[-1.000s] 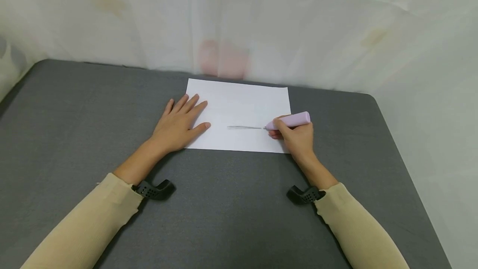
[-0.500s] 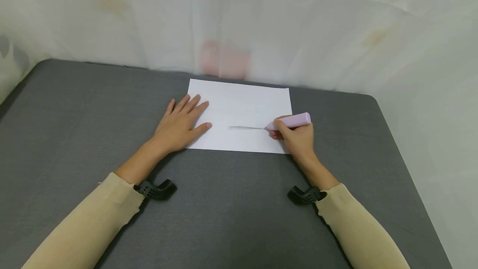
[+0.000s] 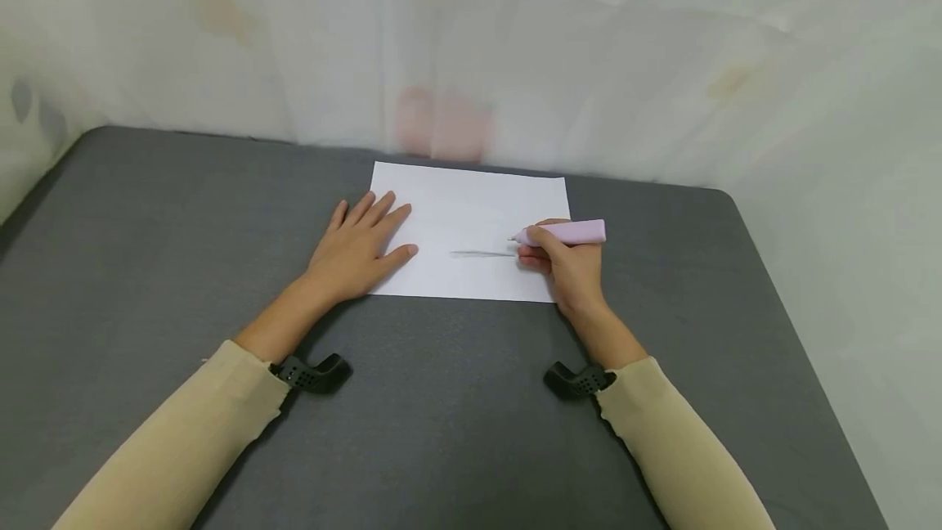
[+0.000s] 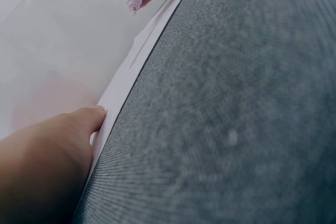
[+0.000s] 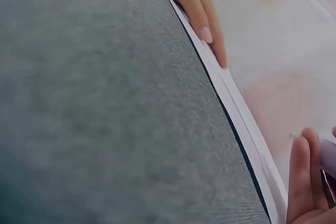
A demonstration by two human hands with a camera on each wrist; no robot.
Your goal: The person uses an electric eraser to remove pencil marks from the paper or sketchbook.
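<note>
Fingers of the right hand (image 3: 570, 268) still pinch the pink pen (image 3: 562, 233), now lifted left off the grey line (image 3: 482, 253), while the flat left hand (image 3: 358, 248) holds the paper (image 3: 471, 203).

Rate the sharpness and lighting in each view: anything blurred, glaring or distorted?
Head view: even, soft light, no glare; the paper, the grey stroke and the pink pen are sharp. Left wrist view: the left hand is a blurred mass up close, and the table weave shows moiré rings. Right wrist view: soft all over, with the right hand's fingers blurred at the edge.
</note>
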